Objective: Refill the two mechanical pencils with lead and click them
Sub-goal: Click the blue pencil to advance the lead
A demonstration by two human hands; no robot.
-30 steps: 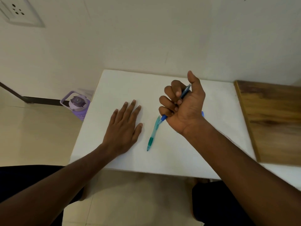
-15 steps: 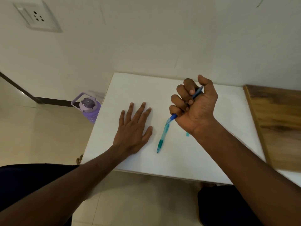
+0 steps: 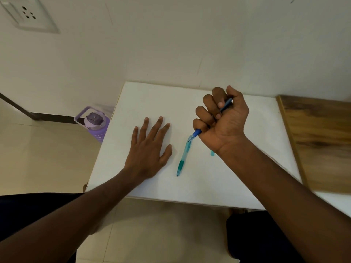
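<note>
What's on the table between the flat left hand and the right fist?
In the head view, the teal pencil lies on the white table between the left hand and the right hand.

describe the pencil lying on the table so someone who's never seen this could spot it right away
On the white table, look between the flat left hand and the fisted right hand. The teal pencil lies free there; the blue pencil is gripped in the fist.

My left hand [image 3: 150, 149] rests flat on the table [image 3: 237, 186], left of a pencil [image 3: 183, 158] lying there. My right hand [image 3: 222, 120], raised to that pencil's right, grips the second pencil [image 3: 197, 132]. A board [image 3: 321, 145] lies at the table's right; a bottle [image 3: 96, 123] stands on the floor, left.
</note>
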